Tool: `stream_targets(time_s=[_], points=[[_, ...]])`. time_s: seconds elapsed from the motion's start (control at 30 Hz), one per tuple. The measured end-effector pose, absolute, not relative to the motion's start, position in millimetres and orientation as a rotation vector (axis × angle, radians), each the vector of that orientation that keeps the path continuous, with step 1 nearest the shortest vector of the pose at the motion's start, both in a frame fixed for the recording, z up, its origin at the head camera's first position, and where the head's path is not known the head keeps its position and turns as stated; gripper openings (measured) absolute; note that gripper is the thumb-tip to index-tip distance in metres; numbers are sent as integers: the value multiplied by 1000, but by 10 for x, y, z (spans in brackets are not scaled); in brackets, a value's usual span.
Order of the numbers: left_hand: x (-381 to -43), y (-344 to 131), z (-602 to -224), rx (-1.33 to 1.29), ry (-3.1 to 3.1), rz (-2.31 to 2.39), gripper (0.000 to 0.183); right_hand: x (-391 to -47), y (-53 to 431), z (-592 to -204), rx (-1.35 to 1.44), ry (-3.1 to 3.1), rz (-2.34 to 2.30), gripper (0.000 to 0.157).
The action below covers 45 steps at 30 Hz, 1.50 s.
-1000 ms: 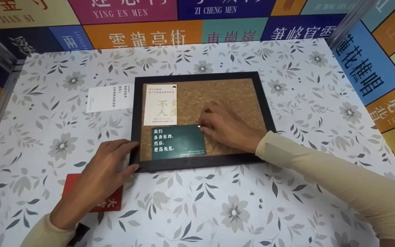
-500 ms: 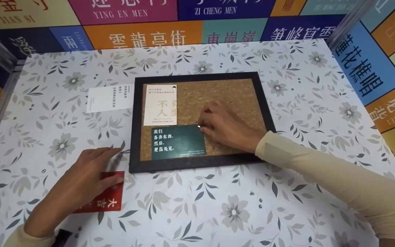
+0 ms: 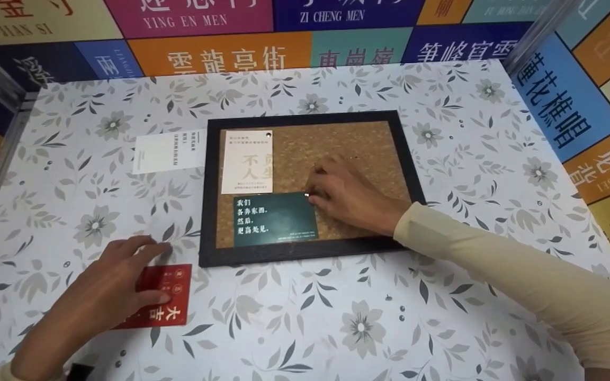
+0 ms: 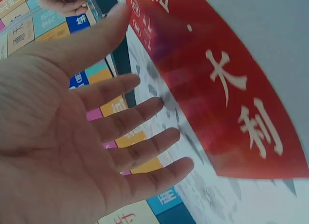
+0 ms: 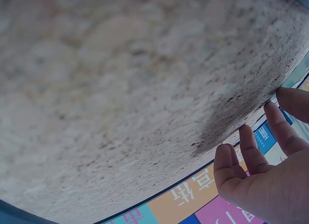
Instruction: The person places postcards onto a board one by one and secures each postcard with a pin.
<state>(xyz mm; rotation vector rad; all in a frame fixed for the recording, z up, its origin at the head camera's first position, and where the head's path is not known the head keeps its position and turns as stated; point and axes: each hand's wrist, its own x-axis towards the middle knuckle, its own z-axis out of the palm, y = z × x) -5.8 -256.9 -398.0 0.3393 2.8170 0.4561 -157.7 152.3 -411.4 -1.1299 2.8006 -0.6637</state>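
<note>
A black-framed corkboard point(image 3: 368, 143) lies flat on the patterned table. On its left half, a white card point(image 3: 247, 164) bears a dark pushpin point(image 3: 269, 135) in its top right corner. Below that card lies a green card point(image 3: 276, 219) with white characters. My right hand point(image 3: 355, 198) rests over the cork, thumb and forefinger pinching a small pushpin point(image 3: 306, 194) at the green card's top right corner; most of the pin is hidden. My left hand point(image 3: 109, 286) hovers beside and partly over a red card point(image 3: 170, 296), fingers spread and nothing held; its palm point(image 4: 53, 151) shows in the left wrist view.
Another white card point(image 3: 170, 151) lies on the table, its right edge against the corkboard's left side. Panels printed with large characters point(image 3: 225, 55) stand behind the table and along both its sides.
My left hand has let go of the corkboard's lower left corner and moved left and down to the red card, uncovering more of it. My right hand has stayed in place.
</note>
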Motion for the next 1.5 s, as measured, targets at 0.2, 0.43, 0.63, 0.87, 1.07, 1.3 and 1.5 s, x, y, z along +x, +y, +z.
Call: stream_targets(time_s=[0.2,0.43,0.63,0.87,1.07,1.3,1.5], points=[[-4,-2640,-3973,335,2814,371,94,-1569,1527,-4098,-1103,2789,-667,12],[47,-2699,-3995,347,2821,323,94,-1569,1527,-4099,-1088,2787,-662,13],[23,-2714,-4001,278,2734,302,93,-1571,1532,-4103,-1096,2775,-672,12],[-26,-2744,-4008,244,2720,292,87,-1571,1538,-4111,-1110,2773,-681,11],[-54,-2771,-4024,155,2697,353,91,-1573,1540,-4101,-1127,2769,-698,10],[-66,-2812,-4019,122,2743,458,81,-1579,1550,-4116,-1137,2776,-705,10],[-115,-2828,-3971,61,2745,477,59,-1583,1542,-4124,-1141,2778,-701,10]])
